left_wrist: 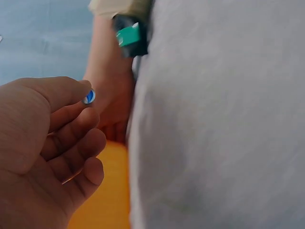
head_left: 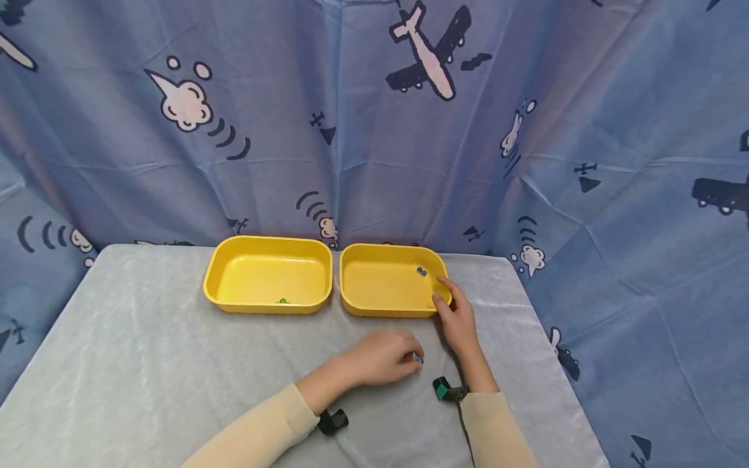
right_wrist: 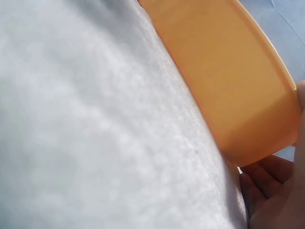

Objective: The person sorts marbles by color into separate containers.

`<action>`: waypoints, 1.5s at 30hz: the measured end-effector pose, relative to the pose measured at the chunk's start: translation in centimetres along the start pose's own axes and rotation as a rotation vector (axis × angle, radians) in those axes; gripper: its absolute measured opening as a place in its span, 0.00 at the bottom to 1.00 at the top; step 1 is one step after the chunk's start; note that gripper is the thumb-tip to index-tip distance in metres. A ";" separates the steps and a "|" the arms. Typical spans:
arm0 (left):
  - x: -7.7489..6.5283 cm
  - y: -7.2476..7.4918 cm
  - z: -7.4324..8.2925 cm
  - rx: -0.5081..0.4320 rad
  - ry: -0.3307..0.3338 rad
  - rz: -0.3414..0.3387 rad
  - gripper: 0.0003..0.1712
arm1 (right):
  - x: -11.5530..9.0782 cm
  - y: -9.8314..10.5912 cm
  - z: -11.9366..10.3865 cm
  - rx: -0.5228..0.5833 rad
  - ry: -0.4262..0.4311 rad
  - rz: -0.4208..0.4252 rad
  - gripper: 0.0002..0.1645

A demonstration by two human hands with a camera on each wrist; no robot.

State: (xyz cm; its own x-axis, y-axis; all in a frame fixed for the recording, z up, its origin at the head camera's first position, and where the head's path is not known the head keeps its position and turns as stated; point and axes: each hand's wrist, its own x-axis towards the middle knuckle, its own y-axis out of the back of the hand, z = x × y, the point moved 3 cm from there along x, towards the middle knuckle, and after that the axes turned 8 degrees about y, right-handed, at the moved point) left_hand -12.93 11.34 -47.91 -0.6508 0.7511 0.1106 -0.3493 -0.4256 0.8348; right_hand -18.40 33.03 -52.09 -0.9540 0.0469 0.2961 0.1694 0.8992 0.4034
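Observation:
Between its thumb and index finger my left hand [head_left: 383,357] pinches a small clear marble with blue inside [left_wrist: 89,97], held above the cloth in front of the right yellow bin [head_left: 386,312]. The other fingers of that hand are loosely bent. My right hand [head_left: 458,318] grips the right end of this bin, thumb and a finger over the rim; in the right wrist view other fingers [right_wrist: 267,181] lie against its outside. Blue marbles [head_left: 421,272] lie inside the bin near its right end.
Just left stands a second yellow bin [head_left: 269,308] with something small and green [head_left: 283,301] by its front wall. Both bins stand at the back of a table with a grey cloth [head_left: 146,364]. A blue patterned curtain [head_left: 263,130] hangs behind.

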 end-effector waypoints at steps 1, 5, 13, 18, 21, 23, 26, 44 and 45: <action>0.0 0.4 -0.1 -0.014 0.006 0.009 0.07 | 0.0 0.0 0.0 -0.005 -0.002 -0.002 0.27; 0.1 1.7 -0.5 -0.052 0.021 0.050 0.07 | 0.0 -0.1 0.1 -0.029 -0.012 -0.009 0.27; 0.3 4.0 -1.0 -0.013 0.042 0.082 0.07 | 0.1 -0.3 0.0 -0.026 -0.006 -0.015 0.27; 0.4 5.1 -1.2 -0.008 0.044 0.107 0.08 | 0.3 -0.7 0.0 -0.011 0.011 -0.024 0.28; 0.6 5.8 -1.3 -0.018 0.045 0.128 0.09 | 0.4 -0.8 -0.1 -0.005 0.022 -0.022 0.28; 0.7 6.2 -1.4 -0.020 0.046 0.142 0.08 | 0.5 -0.9 -0.2 -0.001 0.026 -0.023 0.28; 1.1 6.6 -1.6 -0.014 0.046 0.165 0.07 | 0.6 -0.9 -0.3 0.001 0.024 -0.029 0.28; 4.2 8.0 -2.7 -0.004 0.116 0.188 0.10 | 0.1 0.1 -0.1 -0.032 0.004 -0.021 0.28; 4.4 8.1 -2.8 -0.012 0.119 0.192 0.11 | 0.1 0.1 -0.1 -0.032 0.000 -0.019 0.28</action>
State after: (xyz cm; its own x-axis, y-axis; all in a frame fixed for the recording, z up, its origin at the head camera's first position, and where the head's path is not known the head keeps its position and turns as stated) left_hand -20.55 9.79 -42.22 -0.7809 0.5910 0.2021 -0.2188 -0.5620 0.7977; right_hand -18.43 33.10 -51.96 -0.9571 0.0294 0.2884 0.1588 0.8854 0.4368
